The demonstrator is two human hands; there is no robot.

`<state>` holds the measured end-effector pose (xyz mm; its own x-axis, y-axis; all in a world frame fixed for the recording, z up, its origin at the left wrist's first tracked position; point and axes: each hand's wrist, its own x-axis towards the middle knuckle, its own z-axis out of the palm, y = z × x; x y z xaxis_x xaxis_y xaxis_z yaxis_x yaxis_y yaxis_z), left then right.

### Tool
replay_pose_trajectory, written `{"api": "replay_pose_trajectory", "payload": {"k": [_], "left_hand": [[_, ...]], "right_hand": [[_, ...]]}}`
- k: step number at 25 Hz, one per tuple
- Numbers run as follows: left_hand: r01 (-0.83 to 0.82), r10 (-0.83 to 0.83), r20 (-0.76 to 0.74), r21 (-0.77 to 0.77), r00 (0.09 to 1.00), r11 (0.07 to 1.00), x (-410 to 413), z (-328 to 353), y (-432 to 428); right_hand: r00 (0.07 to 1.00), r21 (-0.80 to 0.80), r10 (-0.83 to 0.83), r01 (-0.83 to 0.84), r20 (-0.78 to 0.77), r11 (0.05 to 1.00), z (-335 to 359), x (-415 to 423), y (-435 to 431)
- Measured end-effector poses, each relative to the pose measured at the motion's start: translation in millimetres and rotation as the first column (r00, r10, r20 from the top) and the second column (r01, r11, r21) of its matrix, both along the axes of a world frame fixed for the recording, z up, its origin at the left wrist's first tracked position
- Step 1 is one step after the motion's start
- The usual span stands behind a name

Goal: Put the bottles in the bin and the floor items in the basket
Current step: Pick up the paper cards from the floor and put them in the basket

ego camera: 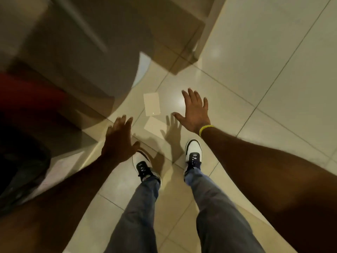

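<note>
Floor-item step: left hand (118,141) and right hand (195,114) hover, fingers apart, over 2 pale cards (151,104). The next move probably means stooping to pinch 1 thin edge.

One head-worn camera looks steeply down past outstretched arms at the tiled floor (255,52).

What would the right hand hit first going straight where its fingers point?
Probably bare floor tile. The open right hand points just beside the pale flat card, which lies to its left, not in line. Height above the floor is unclear.
</note>
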<state>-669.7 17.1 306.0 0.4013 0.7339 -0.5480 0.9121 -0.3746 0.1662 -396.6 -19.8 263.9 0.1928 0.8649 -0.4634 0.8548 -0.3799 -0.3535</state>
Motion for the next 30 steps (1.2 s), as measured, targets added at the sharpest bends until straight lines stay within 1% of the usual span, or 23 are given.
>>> {"api": "replay_pose_trajectory", "payload": {"k": [3,6,8,12,15,18,21,25,26,28,30], "left_hand": [[0.029,-0.03,-0.016,-0.03,0.999,0.999,11,-99,7],[0.034,-0.034,-0.015,-0.038,0.999,0.999,24,-181,10],[-0.012,0.012,0.01,-0.056,1.0,0.998,30,-227,6],[-0.104,0.113,0.078,-0.105,0.991,0.989,35,-302,-8],[-0.145,0.16,0.119,-0.121,0.98,0.982,28,-334,-15],[-0.257,0.273,0.168,-0.11,0.947,0.96,12,-356,-17],[-0.32,0.334,0.148,-0.109,0.931,0.941,2,-368,-15],[-0.387,0.396,0.109,-0.094,0.912,0.917,3,-377,-10],[-0.403,0.411,0.109,-0.086,0.905,0.911,3,-379,-9],[-0.445,0.454,0.114,-0.097,0.883,0.89,3,-384,-8],[-0.519,0.531,0.122,-0.121,0.839,0.847,4,-385,-13]], "right_hand": [[1.0,-0.064,-0.026,0.026,-0.005,0.998,-94,-1,-23],[1.0,-0.167,0.021,-0.022,-0.008,0.986,-170,-11,-44],[0.998,-0.205,0.062,-0.065,-0.024,0.977,-213,-23,-54],[0.993,-0.198,0.117,-0.117,-0.014,0.973,-287,-50,-53],[0.993,-0.226,0.118,-0.118,-0.014,0.967,-327,-70,-41],[0.994,-0.223,0.103,-0.093,0.032,0.97,-355,-83,-25],[0.992,-0.207,0.091,-0.071,0.089,0.976,-369,-91,-14],[0.982,-0.226,0.096,-0.058,0.162,0.972,-379,-94,-12],[0.983,-0.225,0.074,-0.035,0.17,0.974,-380,-95,-12],[0.99,-0.222,-0.014,0.046,0.144,0.974,-382,-97,-13],[0.995,-0.259,-0.08,0.094,0.064,0.961,-379,-99,-13]]}}
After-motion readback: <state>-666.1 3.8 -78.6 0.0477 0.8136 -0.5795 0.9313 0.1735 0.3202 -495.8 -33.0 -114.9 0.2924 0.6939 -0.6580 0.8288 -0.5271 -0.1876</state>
